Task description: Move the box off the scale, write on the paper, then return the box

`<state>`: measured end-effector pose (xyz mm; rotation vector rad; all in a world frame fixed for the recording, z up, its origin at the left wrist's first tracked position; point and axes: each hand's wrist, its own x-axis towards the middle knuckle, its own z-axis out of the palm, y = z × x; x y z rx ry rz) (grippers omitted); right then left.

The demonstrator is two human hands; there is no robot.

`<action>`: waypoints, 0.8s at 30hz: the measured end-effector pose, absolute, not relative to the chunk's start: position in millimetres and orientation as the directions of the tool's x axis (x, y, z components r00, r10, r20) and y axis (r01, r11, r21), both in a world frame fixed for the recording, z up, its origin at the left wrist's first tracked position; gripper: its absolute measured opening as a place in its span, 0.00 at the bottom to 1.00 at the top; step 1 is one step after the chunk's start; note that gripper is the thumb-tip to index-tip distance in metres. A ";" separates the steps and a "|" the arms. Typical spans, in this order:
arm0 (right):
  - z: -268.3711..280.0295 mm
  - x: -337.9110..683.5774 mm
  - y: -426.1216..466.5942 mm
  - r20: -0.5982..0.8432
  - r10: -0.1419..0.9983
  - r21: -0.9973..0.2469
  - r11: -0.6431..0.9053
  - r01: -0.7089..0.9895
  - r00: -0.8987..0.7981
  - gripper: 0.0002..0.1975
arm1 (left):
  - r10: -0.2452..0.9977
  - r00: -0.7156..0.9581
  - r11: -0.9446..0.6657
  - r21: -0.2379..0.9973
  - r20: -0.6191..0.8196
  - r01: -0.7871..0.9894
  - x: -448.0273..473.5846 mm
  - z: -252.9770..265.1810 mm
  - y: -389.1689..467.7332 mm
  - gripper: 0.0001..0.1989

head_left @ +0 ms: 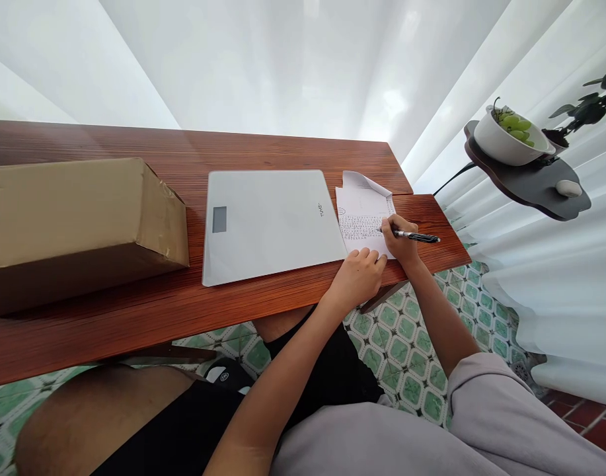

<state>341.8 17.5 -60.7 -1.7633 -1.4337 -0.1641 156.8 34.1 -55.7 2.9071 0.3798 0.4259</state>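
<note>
**Fingers on pen and paper**

Our right hand's [400, 239] fingers [392, 229] pinch one black pen [417, 236]; our left hand [358, 276] lies loosely curled on the one sheet [361, 218], at the table's [134, 311] right end. Beyond: one scale [267, 221], one box [79, 218] cut off left. The writing is illegible.

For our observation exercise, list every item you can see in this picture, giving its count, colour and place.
Flat glass scale: one, pale grey, table middle.
Cardboard box: one, brown, table left.
Written paper sheet: one, white, right of scale.
Ballpoint pen: one, black, in right hand.
Wooden table: one, reddish-brown.
Bowl of grapes: one, white, dark side shelf.
Curtains: white, behind and right.
Hands: left rests at paper's edge; right writing.
</note>
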 end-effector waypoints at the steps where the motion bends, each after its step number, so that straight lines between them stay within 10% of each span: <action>1: -60.7 341.8 17.5 0.571 0.749 -0.513 0.005 0.859 0.337 0.20 | 0.275 0.926 -0.952 0.211 0.257 0.224 156.9 -55.8 34.1 0.13; 24: -60.8 340.4 18.3 0.546 0.769 -0.510 -0.009 0.860 0.332 0.21 | 0.283 0.914 -0.954 0.185 0.291 0.237 155.8 -55.6 33.6 0.14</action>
